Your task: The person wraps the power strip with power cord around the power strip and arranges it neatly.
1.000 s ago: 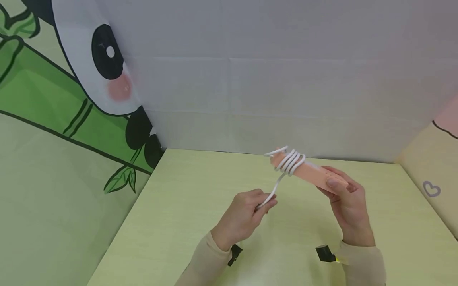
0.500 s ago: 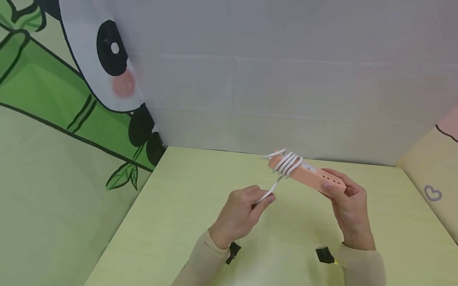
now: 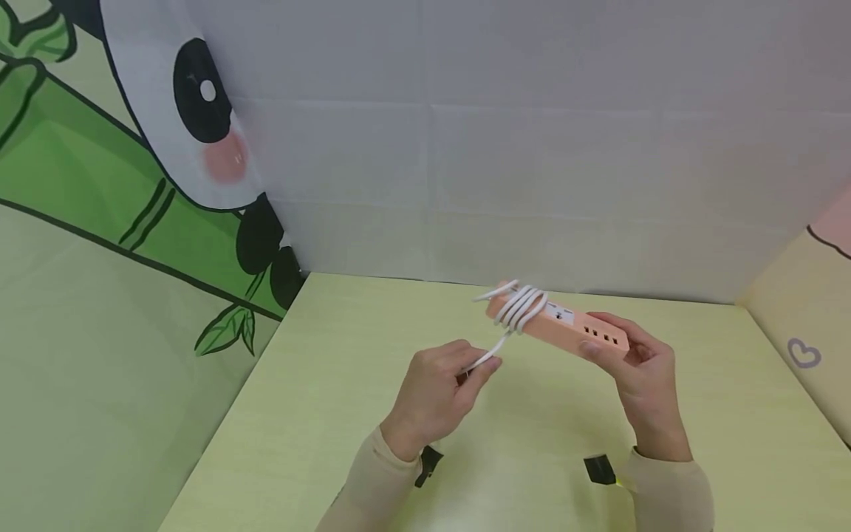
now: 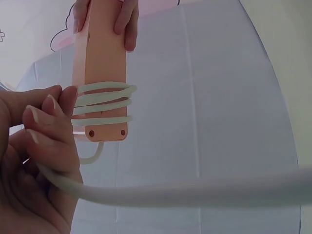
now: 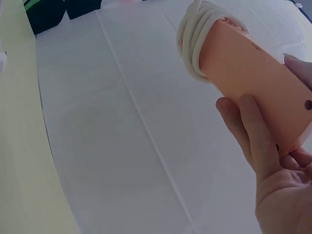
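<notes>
An orange-pink power strip (image 3: 575, 329) is held up over the table, tilted, its face with outlets and several small ports showing in the head view. My right hand (image 3: 641, 380) grips its right end, thumb on the near side and fingers behind. Several loops of white cord (image 3: 521, 309) wrap around the strip's left end. From them the cord runs down to my left hand (image 3: 435, 395), which pinches it between thumb and fingers. In the left wrist view a length of cord (image 4: 195, 193) passes out of the curled fingers (image 4: 51, 141) toward the right.
The pale yellow table (image 3: 319, 355) lies below both hands. A grey-white panel (image 3: 505, 162) rises at its back edge. On the left stands a wall with a panda and bamboo picture (image 3: 86, 162), and a side wall (image 3: 801, 318) with a heart is on the right.
Both hands and the power strip have shifted slightly left. The strip has turned so that its outlets and ports face the head camera more. The grips stay the same.
</notes>
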`<state>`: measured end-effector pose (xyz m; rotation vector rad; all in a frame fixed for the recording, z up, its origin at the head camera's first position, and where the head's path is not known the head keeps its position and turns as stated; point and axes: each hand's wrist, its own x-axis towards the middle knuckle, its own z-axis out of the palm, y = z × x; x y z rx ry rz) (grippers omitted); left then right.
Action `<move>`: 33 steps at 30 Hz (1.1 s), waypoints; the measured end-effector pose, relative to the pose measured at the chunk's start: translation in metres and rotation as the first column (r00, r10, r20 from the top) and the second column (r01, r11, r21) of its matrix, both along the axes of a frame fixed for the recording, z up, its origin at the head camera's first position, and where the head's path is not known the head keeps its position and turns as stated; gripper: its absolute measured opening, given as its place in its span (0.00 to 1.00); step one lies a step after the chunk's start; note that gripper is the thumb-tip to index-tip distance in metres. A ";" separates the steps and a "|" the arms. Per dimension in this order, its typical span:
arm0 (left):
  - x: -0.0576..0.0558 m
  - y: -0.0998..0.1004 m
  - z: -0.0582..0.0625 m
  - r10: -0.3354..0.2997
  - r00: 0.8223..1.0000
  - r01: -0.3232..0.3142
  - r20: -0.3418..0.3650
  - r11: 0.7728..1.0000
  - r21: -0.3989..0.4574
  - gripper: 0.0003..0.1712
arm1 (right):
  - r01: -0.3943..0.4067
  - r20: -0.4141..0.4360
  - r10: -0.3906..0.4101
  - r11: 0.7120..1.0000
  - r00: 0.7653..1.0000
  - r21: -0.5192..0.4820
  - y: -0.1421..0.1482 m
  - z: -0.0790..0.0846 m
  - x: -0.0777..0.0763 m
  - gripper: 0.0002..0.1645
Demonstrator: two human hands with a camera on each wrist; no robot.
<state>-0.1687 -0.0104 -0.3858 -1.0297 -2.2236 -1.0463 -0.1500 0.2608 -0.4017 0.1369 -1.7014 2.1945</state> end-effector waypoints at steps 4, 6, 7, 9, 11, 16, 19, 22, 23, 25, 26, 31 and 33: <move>0.000 -0.003 0.002 0.024 1.000 -0.024 -0.013 1.000 0.005 0.09 | 0.003 0.011 -0.004 0.999 1.000 0.049 -0.002 0.001 0.000 0.26; 0.000 -0.004 0.003 0.042 0.999 -0.042 -0.025 0.999 0.005 0.09 | 0.016 0.019 -0.018 0.997 1.000 0.072 -0.004 0.001 0.000 0.27; 0.000 -0.005 0.004 0.052 0.998 -0.052 -0.032 0.999 0.003 0.08 | 0.016 0.016 -0.017 0.996 1.000 0.083 -0.004 0.001 0.000 0.27; 0.000 -0.006 0.004 0.068 0.997 -0.068 -0.045 0.998 0.004 0.08 | 0.006 0.001 -0.006 0.995 1.000 0.104 -0.005 0.001 0.000 0.28; 0.001 -0.007 0.005 0.079 0.995 -0.079 -0.058 0.997 0.009 0.07 | 0.017 -0.003 -0.017 0.992 1.000 0.124 -0.005 0.001 -0.001 0.28; 0.000 -0.011 0.006 0.088 0.993 -0.087 -0.074 0.996 0.007 0.06 | 0.013 -0.008 -0.012 0.991 1.000 0.135 -0.004 0.001 -0.001 0.29; -0.001 -0.014 0.008 0.096 0.994 -0.096 -0.057 0.995 0.007 0.06 | 0.023 -0.009 -0.022 0.990 1.000 0.139 -0.003 0.002 0.000 0.29; -0.001 -0.019 0.010 0.111 0.994 -0.111 -0.016 0.994 0.000 0.05 | 0.029 -0.027 -0.026 0.989 0.999 0.145 -0.001 0.003 0.002 0.30; -0.001 -0.020 0.010 0.116 0.993 -0.116 -0.002 0.993 -0.010 0.05 | 0.041 -0.022 -0.038 0.988 0.999 0.148 -0.001 0.003 0.002 0.30; -0.002 -0.021 0.011 0.127 0.992 -0.126 0.021 0.991 -0.037 0.05 | 0.058 -0.021 -0.055 0.986 0.998 0.156 -0.001 0.004 0.003 0.30; -0.002 -0.022 0.011 0.131 0.991 -0.129 0.031 0.990 -0.051 0.05 | 0.069 -0.015 -0.067 0.984 0.998 0.162 -0.001 0.004 0.003 0.30; -0.004 -0.023 0.010 0.153 0.987 -0.148 0.053 0.985 -0.088 0.06 | 0.110 0.011 -0.113 0.980 0.994 0.166 0.001 0.004 0.004 0.30; -0.004 -0.023 0.011 0.164 0.985 -0.158 0.060 0.983 -0.095 0.06 | 0.110 0.015 -0.114 0.983 0.993 0.147 0.002 0.004 0.005 0.30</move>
